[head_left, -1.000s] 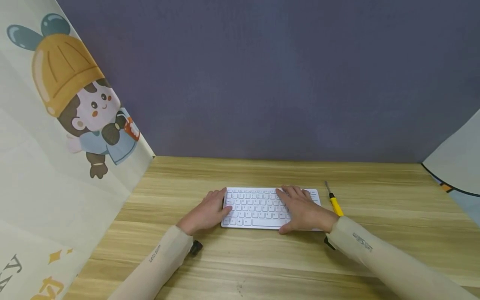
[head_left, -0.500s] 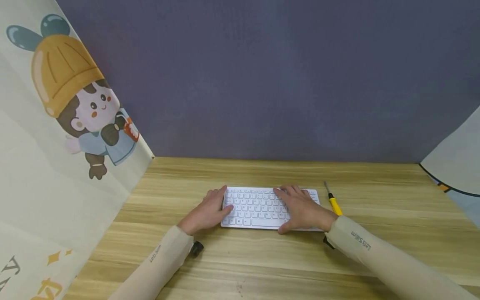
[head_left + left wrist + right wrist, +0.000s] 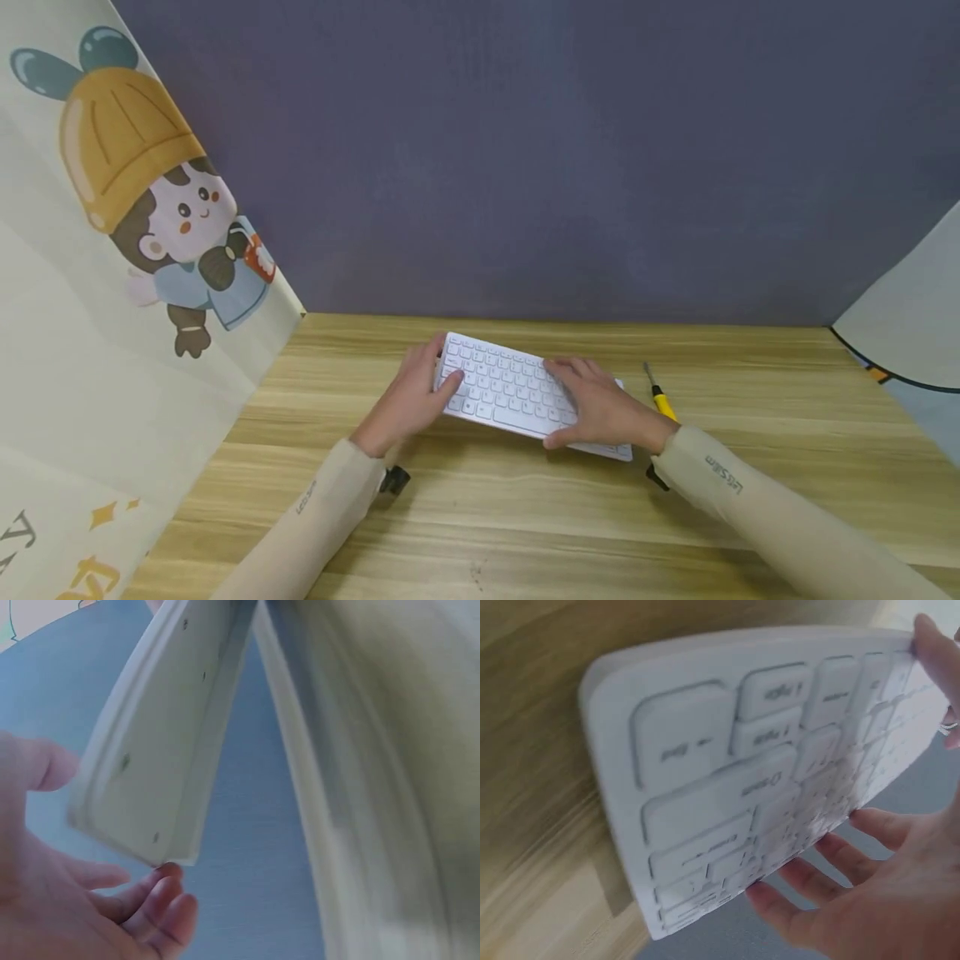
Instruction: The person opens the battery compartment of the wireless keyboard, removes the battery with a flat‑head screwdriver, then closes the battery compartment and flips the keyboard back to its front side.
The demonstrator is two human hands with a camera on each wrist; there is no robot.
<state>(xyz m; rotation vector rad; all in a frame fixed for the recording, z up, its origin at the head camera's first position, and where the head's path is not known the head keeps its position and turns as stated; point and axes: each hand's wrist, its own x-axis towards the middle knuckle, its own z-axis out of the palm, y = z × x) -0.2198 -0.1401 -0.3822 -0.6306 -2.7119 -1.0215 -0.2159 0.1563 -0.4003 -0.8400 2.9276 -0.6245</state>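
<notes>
A white keyboard (image 3: 504,387) is tilted in the head view, its left end raised off the table and its right end lower. My left hand (image 3: 408,392) holds the left end, thumb on the keys and fingers at the outer edge. Across the right part, my right hand (image 3: 603,408) grips the keyboard between thumb at the near edge and fingers at the far edge. The left wrist view shows the keyboard's underside (image 3: 150,742) with small dark spots. Large keys fill the right wrist view, with right fingers (image 3: 840,855) along one long edge.
A yellow-handled screwdriver (image 3: 662,403) lies right of the keyboard, partly hidden by the right forearm. The wooden table (image 3: 480,525) ends at a dark blue-grey panel (image 3: 562,167) behind. A pale sheet with a cartoon figure (image 3: 187,217) stands at left.
The keyboard lay flat and straight on the table; now its left end is lifted and it slants down to the right. My left hand has risen with it.
</notes>
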